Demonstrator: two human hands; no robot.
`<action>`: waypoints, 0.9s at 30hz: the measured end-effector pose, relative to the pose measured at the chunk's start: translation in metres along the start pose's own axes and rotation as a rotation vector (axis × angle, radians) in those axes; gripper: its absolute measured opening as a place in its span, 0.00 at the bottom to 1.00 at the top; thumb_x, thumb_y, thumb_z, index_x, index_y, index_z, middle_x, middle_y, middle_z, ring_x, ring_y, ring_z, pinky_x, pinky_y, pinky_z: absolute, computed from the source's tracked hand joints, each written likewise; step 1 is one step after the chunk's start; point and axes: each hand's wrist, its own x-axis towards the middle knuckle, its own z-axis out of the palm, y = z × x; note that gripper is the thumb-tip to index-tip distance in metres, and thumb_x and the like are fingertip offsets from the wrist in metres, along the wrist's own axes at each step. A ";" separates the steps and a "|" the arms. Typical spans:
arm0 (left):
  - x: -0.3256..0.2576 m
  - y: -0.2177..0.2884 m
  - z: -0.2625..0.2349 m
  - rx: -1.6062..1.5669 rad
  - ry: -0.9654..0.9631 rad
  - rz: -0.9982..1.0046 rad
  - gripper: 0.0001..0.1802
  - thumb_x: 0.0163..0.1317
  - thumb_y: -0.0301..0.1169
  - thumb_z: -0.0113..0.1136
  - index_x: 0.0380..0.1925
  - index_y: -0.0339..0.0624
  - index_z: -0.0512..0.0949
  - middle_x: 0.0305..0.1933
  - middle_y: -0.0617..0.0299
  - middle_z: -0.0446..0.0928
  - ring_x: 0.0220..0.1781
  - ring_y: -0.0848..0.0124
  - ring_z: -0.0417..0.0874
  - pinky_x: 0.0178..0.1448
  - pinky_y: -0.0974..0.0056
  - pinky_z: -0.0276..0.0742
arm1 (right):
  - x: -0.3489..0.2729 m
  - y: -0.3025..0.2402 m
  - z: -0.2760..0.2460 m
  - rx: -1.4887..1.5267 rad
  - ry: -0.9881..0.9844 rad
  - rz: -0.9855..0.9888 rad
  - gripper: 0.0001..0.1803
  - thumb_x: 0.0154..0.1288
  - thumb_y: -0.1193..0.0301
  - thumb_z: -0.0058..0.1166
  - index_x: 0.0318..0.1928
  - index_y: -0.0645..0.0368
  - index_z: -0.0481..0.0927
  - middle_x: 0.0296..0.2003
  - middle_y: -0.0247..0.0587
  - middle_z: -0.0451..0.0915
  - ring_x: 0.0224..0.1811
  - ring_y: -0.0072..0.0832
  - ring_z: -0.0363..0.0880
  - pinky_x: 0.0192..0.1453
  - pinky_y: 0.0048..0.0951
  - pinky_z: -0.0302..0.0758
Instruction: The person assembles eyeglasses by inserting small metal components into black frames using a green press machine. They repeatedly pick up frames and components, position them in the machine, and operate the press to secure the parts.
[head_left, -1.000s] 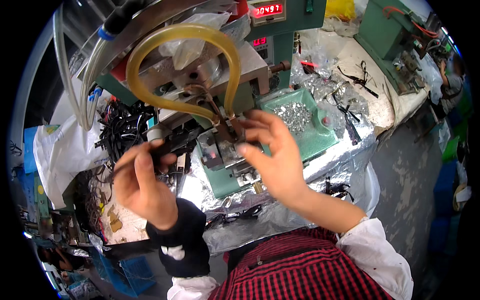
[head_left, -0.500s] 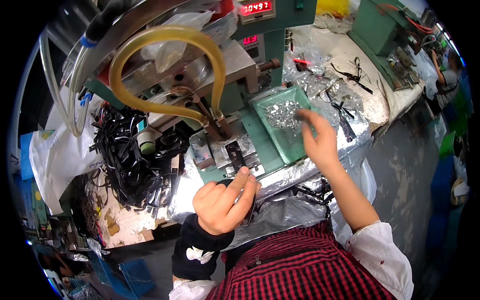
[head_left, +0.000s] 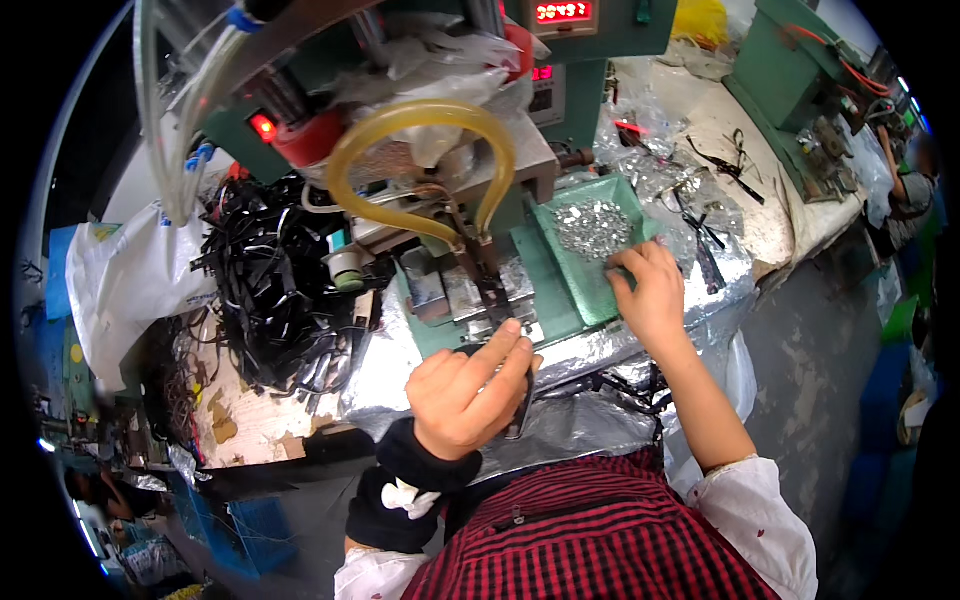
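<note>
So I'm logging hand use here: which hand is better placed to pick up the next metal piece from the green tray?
Right hand: it rests at the tray edge beside the metal pieces.

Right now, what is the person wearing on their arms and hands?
Both hands are bare, with no gloves. The left hand has a black cuff round the wrist and forearm, with a small white mark on it, and a white sleeve below that. The right hand has a bare forearm, with a white sleeve pushed up near the elbow. A red and black checked apron covers the front.
</note>
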 end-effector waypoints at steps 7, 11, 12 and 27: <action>-0.036 0.023 -0.053 0.111 0.242 -0.373 0.15 0.53 0.16 0.69 0.43 0.36 0.84 0.44 0.53 0.86 0.36 0.62 0.84 0.41 0.63 0.75 | -0.004 0.000 0.011 0.112 0.094 0.030 0.05 0.58 0.77 0.61 0.36 0.59 0.81 0.33 0.44 0.83 0.38 0.43 0.82 0.46 0.41 0.77; -0.051 -0.026 -0.109 0.533 0.421 -0.610 0.08 0.56 0.18 0.68 0.36 0.34 0.84 0.40 0.56 0.83 0.44 0.63 0.83 0.50 0.61 0.73 | -0.003 -0.003 0.010 0.230 0.106 0.007 0.07 0.59 0.78 0.62 0.39 0.60 0.84 0.36 0.43 0.85 0.40 0.41 0.83 0.48 0.38 0.77; -0.053 -0.041 -0.118 0.650 0.295 -0.686 0.06 0.56 0.19 0.69 0.34 0.36 0.85 0.41 0.58 0.83 0.45 0.63 0.82 0.50 0.61 0.71 | 0.000 -0.004 0.011 0.250 0.107 0.005 0.07 0.59 0.78 0.62 0.39 0.60 0.85 0.36 0.43 0.85 0.40 0.42 0.83 0.49 0.38 0.77; -0.106 -0.196 -0.002 0.572 -0.110 -0.445 0.16 0.51 0.29 0.69 0.43 0.43 0.83 0.48 0.56 0.82 0.45 0.53 0.79 0.52 0.51 0.71 | -0.032 -0.007 -0.027 0.323 0.112 0.146 0.06 0.62 0.79 0.61 0.40 0.61 0.85 0.38 0.43 0.85 0.42 0.38 0.83 0.50 0.35 0.76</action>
